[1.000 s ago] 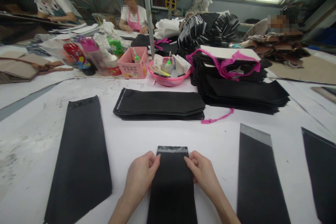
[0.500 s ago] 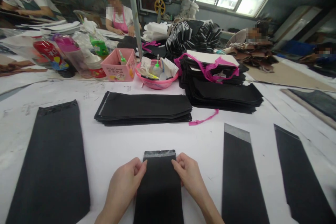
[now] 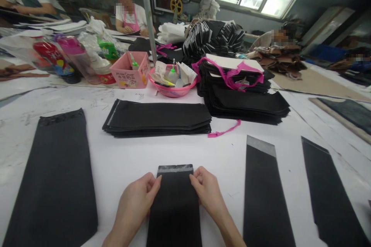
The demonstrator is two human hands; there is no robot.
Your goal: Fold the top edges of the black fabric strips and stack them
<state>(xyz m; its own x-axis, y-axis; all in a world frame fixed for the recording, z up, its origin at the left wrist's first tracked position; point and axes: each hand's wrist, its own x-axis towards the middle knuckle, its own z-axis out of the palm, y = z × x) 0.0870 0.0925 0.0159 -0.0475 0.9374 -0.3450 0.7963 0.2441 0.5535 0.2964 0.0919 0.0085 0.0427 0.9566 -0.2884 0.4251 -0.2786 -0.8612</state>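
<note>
A black strip with a grey band across its far end lies at the bottom centre of the white-covered table. My left hand pinches its left edge near that end, and my right hand pinches the right edge opposite. The fingers beneath the strip are partly hidden. A wider black piece lies flat on the left. To the right are a black strip with a grey end and another black strip. Beyond my hands sits a stack of black pieces.
A pink basin, a pink box and bottles stand behind the stack. Taller black stacks with pink ties are at the back right. A pink strip lies near them. Several people work beyond, around a metal pole.
Both hands keep their pinch on the strip, with almost no movement. The view has shifted slightly. The person in the pink apron has moved their head and hands a little.
</note>
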